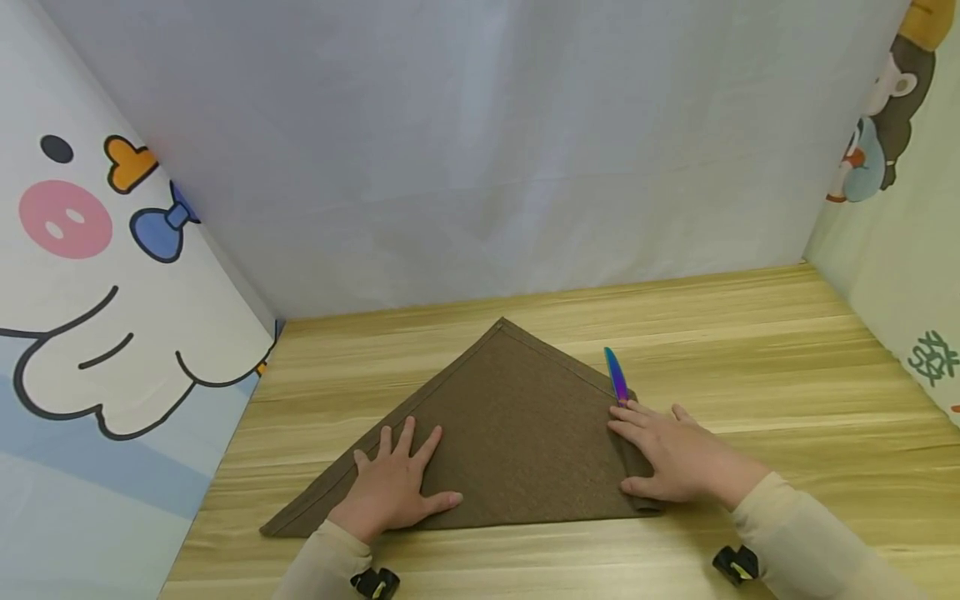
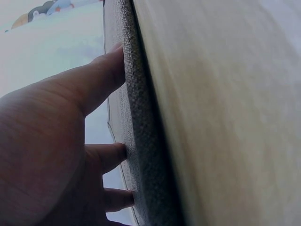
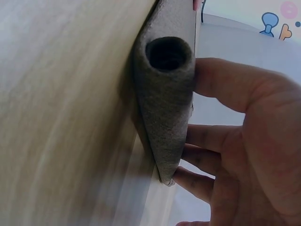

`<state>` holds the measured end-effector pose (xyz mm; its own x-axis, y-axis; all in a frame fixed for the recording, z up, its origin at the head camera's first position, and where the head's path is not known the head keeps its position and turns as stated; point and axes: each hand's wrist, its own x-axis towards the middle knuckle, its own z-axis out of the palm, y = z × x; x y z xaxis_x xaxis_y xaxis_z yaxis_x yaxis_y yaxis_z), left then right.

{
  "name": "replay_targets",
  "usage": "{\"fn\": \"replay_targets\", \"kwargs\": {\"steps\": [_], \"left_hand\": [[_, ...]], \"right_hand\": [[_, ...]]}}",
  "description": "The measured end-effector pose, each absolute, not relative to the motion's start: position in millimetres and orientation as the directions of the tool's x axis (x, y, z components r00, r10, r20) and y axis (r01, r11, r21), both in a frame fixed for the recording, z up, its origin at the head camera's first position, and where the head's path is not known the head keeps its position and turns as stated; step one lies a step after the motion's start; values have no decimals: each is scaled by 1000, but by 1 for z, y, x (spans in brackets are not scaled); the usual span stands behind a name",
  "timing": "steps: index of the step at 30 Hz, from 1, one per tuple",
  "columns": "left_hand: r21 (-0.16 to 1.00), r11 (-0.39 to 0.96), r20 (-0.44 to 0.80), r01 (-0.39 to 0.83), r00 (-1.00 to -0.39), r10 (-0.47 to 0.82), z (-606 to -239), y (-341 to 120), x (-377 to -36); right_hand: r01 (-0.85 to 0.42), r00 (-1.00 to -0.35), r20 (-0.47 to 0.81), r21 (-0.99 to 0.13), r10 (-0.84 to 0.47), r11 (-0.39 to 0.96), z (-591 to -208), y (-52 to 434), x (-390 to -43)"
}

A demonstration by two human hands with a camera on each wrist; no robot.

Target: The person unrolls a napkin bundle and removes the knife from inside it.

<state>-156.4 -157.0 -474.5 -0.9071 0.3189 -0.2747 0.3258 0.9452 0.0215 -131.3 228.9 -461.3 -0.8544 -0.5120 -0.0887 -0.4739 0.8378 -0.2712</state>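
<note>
Brown felt cloth (image 1: 510, 442) lies flat on the desk (image 1: 750, 350), folded into a triangle, apex away from the person. Looks light, soft, thick enough to hold a rolled fold at its right corner; likely grippy, best taken at corners or hem. Left hand (image 1: 393, 487) presses flat, fingers spread; right hand (image 1: 675, 458) flat on the right fold, fingers straight. Iridescent knife (image 1: 617, 375) just beyond the right edge.

Most of the iridescent knife (image 1: 617, 376) hides under the right hand (image 1: 672, 460) and the brown cloth (image 1: 510, 433), only its far blade showing. The left wrist view blurs the table (image 2: 225, 117); the right wrist view crops the palm at its edge.
</note>
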Motion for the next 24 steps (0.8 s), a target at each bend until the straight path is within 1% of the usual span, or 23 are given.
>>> {"fn": "replay_targets", "kwargs": {"steps": [9, 24], "left_hand": [[15, 944, -280, 329, -905, 320, -472, -156, -156], [30, 944, -276, 328, -905, 323, -473, -156, -156]], "right_hand": [[-475, -862, -50, -272, -505, 837, -463, 238, -129], [-453, -867, -40, -353, -497, 819, -463, 255, -125]]}}
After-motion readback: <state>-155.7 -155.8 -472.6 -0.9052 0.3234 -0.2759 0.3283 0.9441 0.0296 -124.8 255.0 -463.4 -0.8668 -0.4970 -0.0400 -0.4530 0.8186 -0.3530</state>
